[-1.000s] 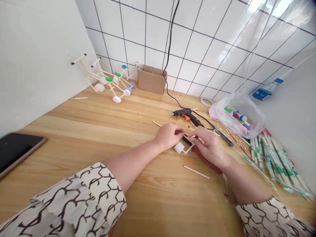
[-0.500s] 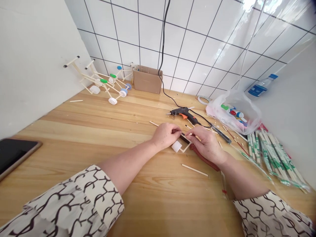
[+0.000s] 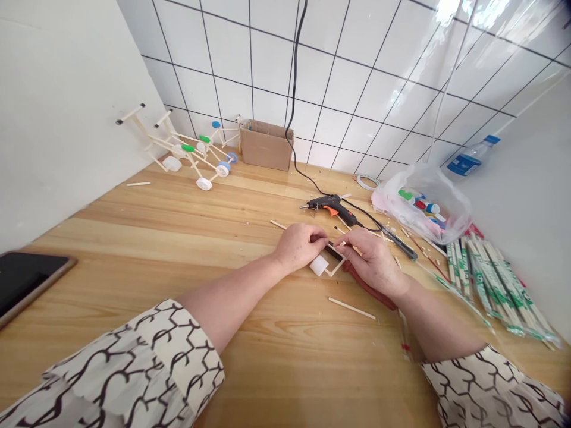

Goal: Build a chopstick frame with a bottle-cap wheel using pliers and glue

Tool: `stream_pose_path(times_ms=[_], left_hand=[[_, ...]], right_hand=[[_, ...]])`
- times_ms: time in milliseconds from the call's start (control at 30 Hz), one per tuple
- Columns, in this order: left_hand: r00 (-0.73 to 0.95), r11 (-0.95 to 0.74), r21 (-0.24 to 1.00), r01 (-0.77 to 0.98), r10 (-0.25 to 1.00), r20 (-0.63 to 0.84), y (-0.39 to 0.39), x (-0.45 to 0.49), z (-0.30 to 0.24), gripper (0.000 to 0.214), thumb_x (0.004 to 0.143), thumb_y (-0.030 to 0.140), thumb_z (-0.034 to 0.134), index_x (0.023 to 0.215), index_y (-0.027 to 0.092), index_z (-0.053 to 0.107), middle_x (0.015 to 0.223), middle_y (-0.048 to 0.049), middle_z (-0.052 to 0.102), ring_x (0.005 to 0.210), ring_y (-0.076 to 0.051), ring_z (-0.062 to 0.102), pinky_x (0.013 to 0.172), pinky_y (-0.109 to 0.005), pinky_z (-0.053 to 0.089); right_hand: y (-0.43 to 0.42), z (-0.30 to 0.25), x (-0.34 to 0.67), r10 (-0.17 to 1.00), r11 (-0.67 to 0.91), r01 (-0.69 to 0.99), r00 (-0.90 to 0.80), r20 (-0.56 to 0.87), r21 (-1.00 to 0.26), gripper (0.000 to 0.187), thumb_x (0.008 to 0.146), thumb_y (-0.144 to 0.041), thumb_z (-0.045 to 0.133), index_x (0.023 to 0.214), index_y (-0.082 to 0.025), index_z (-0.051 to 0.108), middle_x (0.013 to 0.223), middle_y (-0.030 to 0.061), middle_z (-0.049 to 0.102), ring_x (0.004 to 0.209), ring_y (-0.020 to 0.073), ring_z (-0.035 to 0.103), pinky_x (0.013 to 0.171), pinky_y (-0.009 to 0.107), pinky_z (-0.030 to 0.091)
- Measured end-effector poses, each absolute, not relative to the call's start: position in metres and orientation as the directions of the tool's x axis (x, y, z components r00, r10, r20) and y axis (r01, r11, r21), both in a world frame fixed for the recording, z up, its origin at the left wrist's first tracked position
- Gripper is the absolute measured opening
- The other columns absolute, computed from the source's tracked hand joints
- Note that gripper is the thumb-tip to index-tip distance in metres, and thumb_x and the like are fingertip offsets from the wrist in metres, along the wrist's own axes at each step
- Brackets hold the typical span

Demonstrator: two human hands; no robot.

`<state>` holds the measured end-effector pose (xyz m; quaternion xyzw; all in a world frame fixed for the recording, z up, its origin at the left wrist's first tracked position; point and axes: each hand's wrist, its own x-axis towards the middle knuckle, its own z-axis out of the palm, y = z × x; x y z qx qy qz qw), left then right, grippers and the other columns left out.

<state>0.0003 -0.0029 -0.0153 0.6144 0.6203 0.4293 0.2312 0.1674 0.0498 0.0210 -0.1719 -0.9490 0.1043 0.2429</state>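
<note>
In the middle of the table, my left hand (image 3: pixel 301 245) and my right hand (image 3: pixel 369 261) come close together, fingertips pinched on a small frame of wooden sticks (image 3: pixel 338 267). A white cap-like piece (image 3: pixel 319 265) sits at the frame's near left end, just below my left fingers. My fingertips hide part of the held sticks. Under my right hand lie pliers with red handles (image 3: pixel 372 290), their dark jaws pointing toward my left hand. Nearer to me lies a loose wooden stick (image 3: pixel 352 307).
Beyond my hands lie a black glue gun (image 3: pixel 332 203) with its cord and a utility knife (image 3: pixel 404 245). Stick models with cap wheels (image 3: pixel 204 183) stand back left beside a cardboard box (image 3: pixel 266 145). At right are a plastic bag of caps (image 3: pixel 423 199) and packs of sticks (image 3: pixel 499 279); a phone (image 3: pixel 33 279) lies left.
Almost nothing differs. Both hands keep the same pinch on the stick frame, and the view has shifted very slightly.
</note>
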Motion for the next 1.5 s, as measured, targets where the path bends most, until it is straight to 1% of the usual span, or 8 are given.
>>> stream_pose_path(times_ms=[433,667,867,1333,1500], left_hand=[[-0.134,-0.129,0.811,0.571,0.96,0.247,-0.0039,0.0003,-0.0147,0.018,0.079,0.019,0.056,0.076,0.018,0.074,0.07,-0.0013,0.072,0.064,-0.015,0.062,0.057,-0.022,0.044],[-0.124,-0.137,0.813,0.566,0.961,0.248,-0.0031,-0.0002,-0.0156,0.018,0.079,0.019,0.056,0.074,0.018,0.073,0.07,-0.0008,0.072,0.065,-0.015,0.062,0.058,-0.021,0.044],[-0.123,-0.143,0.814,0.563,0.959,0.254,-0.0025,-0.0005,-0.0167,0.017,0.079,0.019,0.056,0.074,0.018,0.073,0.07,-0.0011,0.072,0.065,-0.015,0.062,0.058,-0.022,0.044],[-0.126,-0.142,0.818,0.557,0.959,0.252,-0.0019,-0.0004,-0.0169,0.017,0.079,0.019,0.057,0.075,0.018,0.074,0.07,-0.0013,0.071,0.065,-0.015,0.061,0.057,-0.022,0.043],[-0.118,-0.146,0.816,0.56,0.96,0.253,-0.0024,-0.0007,-0.016,0.017,0.079,0.018,0.057,0.074,0.018,0.073,0.07,-0.0009,0.071,0.064,-0.014,0.06,0.057,-0.021,0.042]], right_hand=[[0.0494,0.0218,0.1671,0.407,0.906,0.3,-0.814,0.415,-0.299,0.02,0.093,-0.024,0.048,0.077,-0.02,0.059,0.07,0.0025,0.064,0.065,0.0152,0.057,0.063,0.029,0.044],[0.0497,0.0222,0.166,0.422,0.898,0.311,-0.81,0.407,-0.311,0.017,0.091,-0.023,0.05,0.078,-0.021,0.059,0.07,0.0021,0.065,0.065,0.0155,0.059,0.063,0.029,0.044],[0.0492,0.0225,0.1663,0.408,0.904,0.295,-0.813,0.416,-0.31,0.015,0.09,-0.018,0.05,0.078,-0.02,0.059,0.072,0.0024,0.066,0.066,0.0156,0.059,0.065,0.029,0.044],[0.0503,0.021,0.1665,0.412,0.904,0.309,-0.814,0.409,-0.296,0.014,0.091,-0.02,0.05,0.079,-0.02,0.058,0.072,0.0024,0.065,0.066,0.0152,0.059,0.064,0.029,0.044],[0.0506,0.0211,0.1665,0.403,0.909,0.302,-0.814,0.418,-0.289,0.013,0.09,-0.018,0.051,0.079,-0.019,0.059,0.07,0.0021,0.064,0.065,0.015,0.058,0.064,0.028,0.043]])
